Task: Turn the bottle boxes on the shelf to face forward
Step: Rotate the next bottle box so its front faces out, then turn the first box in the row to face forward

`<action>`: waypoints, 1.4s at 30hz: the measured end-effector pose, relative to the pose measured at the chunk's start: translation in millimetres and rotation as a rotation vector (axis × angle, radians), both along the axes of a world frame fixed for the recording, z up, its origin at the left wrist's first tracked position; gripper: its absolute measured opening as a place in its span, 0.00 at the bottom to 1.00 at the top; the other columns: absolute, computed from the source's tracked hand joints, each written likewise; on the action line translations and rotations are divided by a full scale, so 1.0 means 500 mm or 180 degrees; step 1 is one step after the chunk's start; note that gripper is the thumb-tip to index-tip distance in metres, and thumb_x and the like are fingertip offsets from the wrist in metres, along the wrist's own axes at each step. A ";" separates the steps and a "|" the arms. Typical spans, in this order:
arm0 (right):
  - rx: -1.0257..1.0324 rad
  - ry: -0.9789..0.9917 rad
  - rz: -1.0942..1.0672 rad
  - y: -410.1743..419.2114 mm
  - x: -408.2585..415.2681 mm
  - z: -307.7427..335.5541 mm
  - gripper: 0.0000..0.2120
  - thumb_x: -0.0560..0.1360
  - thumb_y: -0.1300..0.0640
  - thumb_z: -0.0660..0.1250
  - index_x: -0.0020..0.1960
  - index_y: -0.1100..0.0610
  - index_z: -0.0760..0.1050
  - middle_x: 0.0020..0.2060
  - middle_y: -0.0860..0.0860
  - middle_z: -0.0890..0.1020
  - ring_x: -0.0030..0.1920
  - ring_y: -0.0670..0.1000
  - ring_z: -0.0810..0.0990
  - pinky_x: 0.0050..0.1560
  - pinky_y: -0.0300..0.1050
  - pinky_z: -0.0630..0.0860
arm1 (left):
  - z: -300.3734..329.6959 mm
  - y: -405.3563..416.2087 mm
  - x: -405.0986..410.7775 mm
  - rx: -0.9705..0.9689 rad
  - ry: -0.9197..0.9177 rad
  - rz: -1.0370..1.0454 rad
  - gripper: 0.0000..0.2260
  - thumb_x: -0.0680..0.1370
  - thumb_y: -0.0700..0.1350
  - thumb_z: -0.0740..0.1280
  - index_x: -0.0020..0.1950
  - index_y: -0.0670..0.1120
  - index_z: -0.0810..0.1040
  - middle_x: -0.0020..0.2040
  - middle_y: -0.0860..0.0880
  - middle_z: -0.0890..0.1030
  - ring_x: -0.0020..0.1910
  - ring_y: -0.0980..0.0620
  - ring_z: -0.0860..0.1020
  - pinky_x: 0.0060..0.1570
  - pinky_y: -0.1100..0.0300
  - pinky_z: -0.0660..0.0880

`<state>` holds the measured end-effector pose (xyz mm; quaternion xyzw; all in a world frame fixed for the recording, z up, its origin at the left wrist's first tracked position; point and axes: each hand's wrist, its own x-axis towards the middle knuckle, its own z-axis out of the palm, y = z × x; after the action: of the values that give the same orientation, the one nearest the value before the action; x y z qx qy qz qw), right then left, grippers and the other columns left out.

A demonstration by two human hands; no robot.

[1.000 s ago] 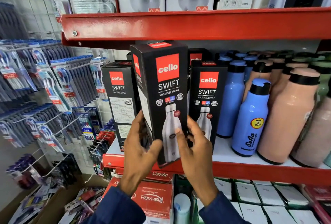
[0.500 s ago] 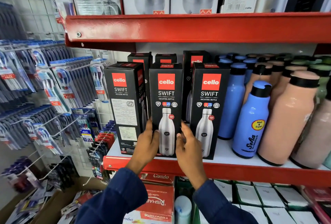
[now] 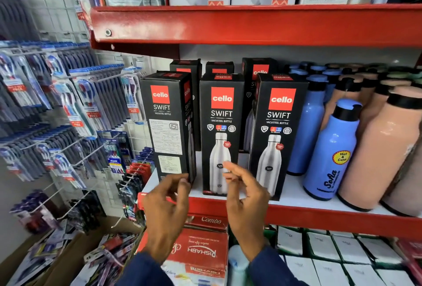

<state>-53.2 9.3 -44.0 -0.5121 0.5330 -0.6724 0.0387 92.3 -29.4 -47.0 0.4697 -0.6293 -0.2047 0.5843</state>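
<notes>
Both hands, left (image 3: 167, 196) and right (image 3: 245, 191), have let go of the middle box (image 3: 220, 134), fingers loosely spread.

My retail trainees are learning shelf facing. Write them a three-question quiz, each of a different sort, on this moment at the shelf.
1. True or false: the middle box shows its bottle picture to the front.
2. Which front-row box still needs turning? A) left box B) middle box C) right box
3. Fill in: the left hand is nearest the ___ box, while the right hand is in front of the middle one.

Key: 1 true; 2 A, it shows its printed label side; 3 left.
</notes>
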 end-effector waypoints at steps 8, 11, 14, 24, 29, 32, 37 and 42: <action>0.0998 -0.0027 0.1219 -0.078 0.117 0.032 0.27 0.79 0.53 0.53 0.77 0.51 0.60 0.74 0.42 0.68 0.73 0.36 0.65 0.76 0.41 0.61 | 0.029 -0.117 0.060 0.0512 0.0259 -0.0357 0.30 0.70 0.48 0.63 0.73 0.48 0.67 0.68 0.51 0.76 0.65 0.54 0.75 0.69 0.51 0.70; 0.1008 -0.0292 0.1188 -0.100 0.133 0.042 0.27 0.77 0.54 0.52 0.77 0.51 0.62 0.75 0.47 0.68 0.74 0.39 0.65 0.77 0.46 0.62 | 0.022 -0.149 0.079 0.0610 0.0260 -0.0678 0.33 0.67 0.47 0.68 0.73 0.53 0.67 0.66 0.54 0.79 0.64 0.54 0.78 0.66 0.43 0.75; 0.0809 -0.0436 0.1286 -0.103 0.149 0.050 0.26 0.77 0.55 0.51 0.75 0.53 0.66 0.73 0.49 0.72 0.72 0.40 0.69 0.75 0.45 0.66 | 0.030 -0.152 0.092 0.0503 0.0237 -0.0668 0.38 0.64 0.50 0.76 0.72 0.55 0.66 0.64 0.61 0.78 0.62 0.61 0.78 0.64 0.52 0.75; 0.0315 -0.0100 0.0514 -0.103 0.174 0.054 0.23 0.80 0.57 0.61 0.74 0.50 0.66 0.69 0.45 0.75 0.67 0.38 0.73 0.68 0.43 0.73 | 0.064 -0.209 0.158 0.0416 0.0686 -0.1172 0.36 0.66 0.36 0.73 0.72 0.54 0.67 0.56 0.63 0.81 0.58 0.59 0.80 0.58 0.60 0.79; 0.0587 0.0179 0.0393 -0.137 0.188 0.054 0.22 0.80 0.56 0.63 0.73 0.55 0.68 0.49 0.43 0.78 0.54 0.36 0.79 0.52 0.33 0.79 | 0.074 -0.234 0.158 0.0598 0.0811 -0.1712 0.31 0.70 0.29 0.61 0.70 0.52 0.72 0.62 0.52 0.82 0.62 0.52 0.80 0.55 0.60 0.79; 0.0652 0.0143 0.0184 -0.166 0.187 0.041 0.19 0.80 0.57 0.63 0.71 0.55 0.71 0.48 0.50 0.85 0.45 0.45 0.83 0.51 0.45 0.81 | 0.059 -0.249 0.140 0.0801 0.0885 -0.1843 0.29 0.71 0.33 0.57 0.69 0.53 0.74 0.65 0.49 0.81 0.66 0.48 0.77 0.63 0.52 0.76; 0.0802 0.0250 0.0030 -0.185 0.180 0.019 0.20 0.79 0.61 0.62 0.71 0.54 0.72 0.47 0.54 0.86 0.45 0.51 0.83 0.47 0.41 0.78 | 0.013 -0.282 0.130 0.1112 0.0737 -0.1646 0.27 0.75 0.34 0.56 0.67 0.59 0.75 0.61 0.50 0.82 0.61 0.46 0.77 0.61 0.49 0.74; 0.1015 0.0189 0.0019 -0.203 0.159 -0.008 0.21 0.80 0.61 0.59 0.73 0.53 0.69 0.40 0.58 0.85 0.34 0.52 0.80 0.34 0.33 0.71 | -0.007 -0.276 0.119 0.1001 0.0339 -0.1686 0.25 0.79 0.39 0.56 0.74 0.59 0.67 0.70 0.52 0.76 0.70 0.51 0.74 0.71 0.43 0.69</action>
<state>26.3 -92.0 -47.8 -0.5207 0.6325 -0.5637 0.1057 151.7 -167.5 -50.7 0.3627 -0.6589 -0.4689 0.4630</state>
